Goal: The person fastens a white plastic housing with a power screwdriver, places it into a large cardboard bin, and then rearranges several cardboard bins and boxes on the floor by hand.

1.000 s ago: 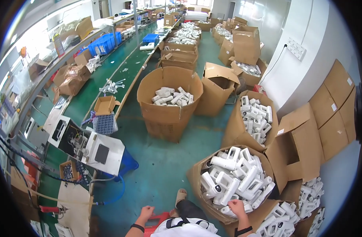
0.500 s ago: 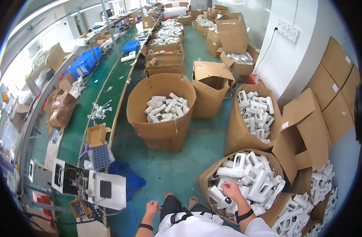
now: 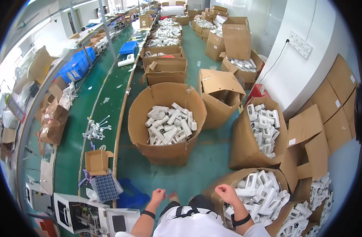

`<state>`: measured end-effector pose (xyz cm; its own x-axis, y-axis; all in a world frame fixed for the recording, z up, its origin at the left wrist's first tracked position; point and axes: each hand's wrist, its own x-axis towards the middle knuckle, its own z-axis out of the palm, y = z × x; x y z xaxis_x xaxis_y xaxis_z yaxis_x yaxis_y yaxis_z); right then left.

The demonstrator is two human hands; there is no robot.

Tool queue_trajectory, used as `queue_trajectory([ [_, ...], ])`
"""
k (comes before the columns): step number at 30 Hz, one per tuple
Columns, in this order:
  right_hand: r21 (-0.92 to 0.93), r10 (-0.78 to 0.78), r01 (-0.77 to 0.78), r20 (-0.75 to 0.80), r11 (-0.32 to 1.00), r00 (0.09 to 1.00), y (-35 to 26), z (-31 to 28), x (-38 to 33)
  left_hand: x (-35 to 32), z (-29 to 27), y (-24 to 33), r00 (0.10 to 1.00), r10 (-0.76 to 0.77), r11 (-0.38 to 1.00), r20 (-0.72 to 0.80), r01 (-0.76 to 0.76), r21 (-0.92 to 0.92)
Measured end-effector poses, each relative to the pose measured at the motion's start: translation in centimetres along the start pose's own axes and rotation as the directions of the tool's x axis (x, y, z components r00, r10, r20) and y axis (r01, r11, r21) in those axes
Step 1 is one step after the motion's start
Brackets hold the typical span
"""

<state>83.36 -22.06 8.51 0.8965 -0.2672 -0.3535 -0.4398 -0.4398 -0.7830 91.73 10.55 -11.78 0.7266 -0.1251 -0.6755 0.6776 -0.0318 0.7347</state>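
My left hand (image 3: 158, 194) is held out in front of my body with its fingers curled in, and I see nothing in it. It is nearest to the blue plastic stool-like item (image 3: 130, 196) beside the bench. Likewise loosely closed, with nothing visible in it, my right hand (image 3: 227, 193) hovers by the left rim of a large carton (image 3: 214, 192). That carton is heaped with white plastic housings (image 3: 260, 193) that have handle-like loops. Ahead of me stands a big round-sided carton (image 3: 165, 152) partly filled with similar white housings (image 3: 171, 124).
A long green bench (image 3: 106, 85) runs along the left, carrying a blue-grey tray (image 3: 106, 187) and an opened white machine (image 3: 86, 215). More cartons (image 3: 256, 138) of white parts line the right, beside a white pillar (image 3: 295, 59). An open-flapped carton (image 3: 222, 93) stands beyond. Green floor (image 3: 212, 158) lies between.
The view has moved forward and tilted up slightly. My right hand has come off the white housings to the carton's left side. My left hand has risen further in front of me.
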Motion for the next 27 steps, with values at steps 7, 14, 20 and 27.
queue_trajectory([
  [7, 0.192, 0.167, -0.131, -0.181, 0.973, 0.969, 3.2, -3.5, 3.6, 8.4, 3.6, 4.8, 0.995, -0.022, 0.995, 0.095, 0.012, 0.100],
  [14, 0.310, 0.145, -0.070, -0.226, 0.948, 0.963, 4.7, -11.2, 13.0, 14.9, 11.1, 10.8, 0.995, -0.060, 0.987, 0.077, 0.048, 0.155],
  [20, 0.461, 0.238, -0.050, -0.358, 0.886, 0.903, 5.2, -20.9, 18.8, 20.5, 20.0, 18.6, 0.994, -0.094, 0.967, 0.056, 0.078, 0.242],
  [27, 0.522, 0.317, -0.091, -0.361, 0.848, 0.877, 7.9, -29.8, 23.7, 22.3, 27.3, 25.8, 0.997, -0.010, 0.900, 0.077, -0.025, 0.435],
])
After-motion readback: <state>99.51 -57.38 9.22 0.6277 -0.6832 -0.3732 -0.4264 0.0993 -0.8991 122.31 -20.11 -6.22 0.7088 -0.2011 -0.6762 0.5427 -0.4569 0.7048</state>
